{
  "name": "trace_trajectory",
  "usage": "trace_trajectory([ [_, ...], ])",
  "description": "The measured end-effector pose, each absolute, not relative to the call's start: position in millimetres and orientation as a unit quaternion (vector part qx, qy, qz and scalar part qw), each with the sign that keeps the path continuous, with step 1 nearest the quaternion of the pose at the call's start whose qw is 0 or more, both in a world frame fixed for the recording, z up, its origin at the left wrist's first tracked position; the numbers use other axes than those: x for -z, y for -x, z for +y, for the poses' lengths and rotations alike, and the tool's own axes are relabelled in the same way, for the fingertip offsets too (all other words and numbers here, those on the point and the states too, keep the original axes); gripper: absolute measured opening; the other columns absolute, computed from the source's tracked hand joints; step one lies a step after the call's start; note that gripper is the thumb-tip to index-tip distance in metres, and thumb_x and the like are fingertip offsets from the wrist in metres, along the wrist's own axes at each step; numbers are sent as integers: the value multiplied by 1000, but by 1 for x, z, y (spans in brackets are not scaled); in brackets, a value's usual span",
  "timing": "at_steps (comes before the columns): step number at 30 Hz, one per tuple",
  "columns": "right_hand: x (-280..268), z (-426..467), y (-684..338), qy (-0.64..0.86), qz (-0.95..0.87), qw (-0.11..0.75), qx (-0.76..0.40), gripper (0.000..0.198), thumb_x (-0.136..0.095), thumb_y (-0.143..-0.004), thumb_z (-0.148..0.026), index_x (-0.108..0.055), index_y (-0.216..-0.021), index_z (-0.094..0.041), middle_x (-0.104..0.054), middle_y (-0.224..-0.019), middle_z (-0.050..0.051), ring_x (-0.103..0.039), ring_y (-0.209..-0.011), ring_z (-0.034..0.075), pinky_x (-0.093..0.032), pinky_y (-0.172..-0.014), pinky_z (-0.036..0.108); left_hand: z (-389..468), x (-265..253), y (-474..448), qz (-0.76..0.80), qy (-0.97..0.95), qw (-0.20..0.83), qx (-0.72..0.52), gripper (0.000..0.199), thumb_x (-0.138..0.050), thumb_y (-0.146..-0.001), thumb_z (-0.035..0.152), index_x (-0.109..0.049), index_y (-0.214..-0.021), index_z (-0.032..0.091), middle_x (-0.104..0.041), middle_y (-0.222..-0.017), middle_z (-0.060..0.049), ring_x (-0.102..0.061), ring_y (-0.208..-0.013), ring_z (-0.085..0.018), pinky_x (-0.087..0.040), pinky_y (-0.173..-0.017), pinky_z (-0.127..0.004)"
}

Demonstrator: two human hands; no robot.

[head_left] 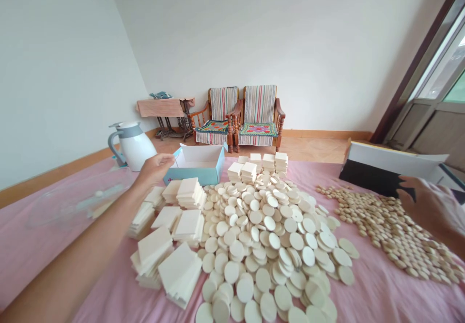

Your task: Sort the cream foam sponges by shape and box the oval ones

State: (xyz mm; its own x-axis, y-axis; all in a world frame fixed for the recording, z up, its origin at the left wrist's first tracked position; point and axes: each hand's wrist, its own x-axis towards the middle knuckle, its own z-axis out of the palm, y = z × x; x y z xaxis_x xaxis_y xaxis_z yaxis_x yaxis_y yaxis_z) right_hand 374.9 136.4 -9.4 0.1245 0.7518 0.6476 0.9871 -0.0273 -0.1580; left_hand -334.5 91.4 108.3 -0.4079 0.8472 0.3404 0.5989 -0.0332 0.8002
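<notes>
My left hand [154,170] reaches forward to the left end of an open light-blue cardboard box [194,174] with a white inside. Its fingers are closed on the box's left edge. My right hand [430,211] is at the right, in front of the black wall of a second open box [374,173] and above a spread of small wooden pieces [385,228]. The fingers of this hand are partly hidden and blurred. Between the hands lies a large heap of pale round wooden discs [269,236]. Stacks of square pale tiles [181,216] stand left of the heap.
More tile stacks [269,162] rise behind the discs. A white and grey jug [134,144] stands at the back left, near a clear plastic bag [83,202]. Everything rests on a pink cloth [356,303]. Two wooden armchairs [259,115] and a cloth-covered sewing table [160,107] are by the wall.
</notes>
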Motion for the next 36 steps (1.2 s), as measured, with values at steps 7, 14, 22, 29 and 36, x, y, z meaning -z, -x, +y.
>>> trace_trajectory([
  [7, -1, 51, -234, 645, -716, 260, 58, 28, -45, -90, -39, -62, -105, -23, -70, -94, 11, -65, -77, 23, -44, -63, 33, 90, -108, 342, 707, -528, 121, -455, 45, -56, -75, 33, -61, -110, 5, -67, -110, -14, -60, -96, -22, -46, -88, -35],
  [14, -24, -16, -129, 432, -855, 287, 12, 29, -51, -89, -35, -57, -114, -20, -64, -107, 10, -58, -98, 24, -47, -83, 38, 48, -108, 296, 664, -607, 67, -431, 40, -58, -80, 35, -60, -113, 13, -63, -118, -7, -58, -107, -21, -42, -99, -35],
  [22, -19, -73, -60, 286, -927, 225, -86, 36, -55, -84, -34, -55, -117, -17, -60, -113, 13, -52, -106, 26, -41, -94, 47, -79, -76, 191, 410, -900, 0, -147, 44, -51, -89, 45, -51, -129, 25, -56, -131, -5, -48, -124, -23, -39, -107, -38],
  [29, -2, -71, -60, 279, -935, 219, -24, 37, -57, -85, -31, -54, -119, -18, -60, -116, 12, -49, -114, 26, -35, -102, 48, -118, -15, 165, 414, -910, -26, -32, 65, -57, -85, 46, -36, -141, 20, -33, -150, -11, -26, -139, -30, -32, -110, -49],
  [36, 0, -60, -81, 301, -927, 220, 33, 29, -55, -88, -31, -58, -113, -17, -62, -113, 11, -52, -112, 25, -38, -99, 46, -104, -3, 146, 406, -913, -33, -38, 79, -52, -86, 54, -14, -149, 24, -16, -156, -8, -12, -143, -30, -20, -113, -54],
])
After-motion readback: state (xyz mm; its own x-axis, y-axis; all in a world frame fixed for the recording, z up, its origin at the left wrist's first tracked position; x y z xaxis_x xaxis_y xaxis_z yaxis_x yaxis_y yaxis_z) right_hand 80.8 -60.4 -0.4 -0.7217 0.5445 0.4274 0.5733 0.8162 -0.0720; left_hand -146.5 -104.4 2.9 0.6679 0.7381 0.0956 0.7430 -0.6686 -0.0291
